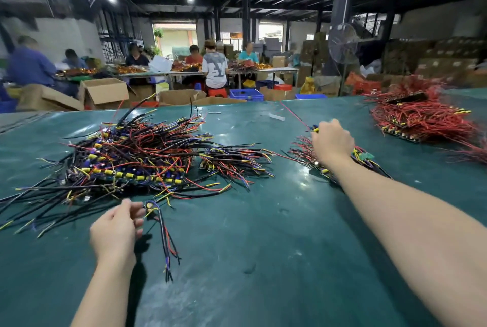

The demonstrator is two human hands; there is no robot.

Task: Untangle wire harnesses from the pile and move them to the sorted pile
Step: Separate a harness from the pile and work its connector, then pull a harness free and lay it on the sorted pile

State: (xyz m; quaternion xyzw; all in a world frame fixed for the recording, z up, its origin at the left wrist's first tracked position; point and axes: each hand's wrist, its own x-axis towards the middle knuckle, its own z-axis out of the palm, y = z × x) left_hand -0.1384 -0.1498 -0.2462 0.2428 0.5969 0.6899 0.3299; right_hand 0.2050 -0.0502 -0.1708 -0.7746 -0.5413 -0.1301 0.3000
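A large tangled pile (126, 160) of black, red, blue and yellow wire harnesses lies on the green table (263, 234) at the left. My left hand (116, 229) pinches one harness (160, 231) just in front of that pile; its wires hang down toward me. A smaller pile (303, 151) lies at the middle right. My right hand (332, 142) is above it, fingers curled round a harness (315, 128) whose red wire stretches away up and to the left. Most of that small pile is hidden by my hand and forearm.
A small separate bundle (234, 162) lies just right of the big pile. A heap of mostly red harnesses (421, 115) sits at the far right. Beyond the table's far edge are cardboard boxes (105, 93), blue crates (246, 94), a standing fan (342, 44) and several seated people.
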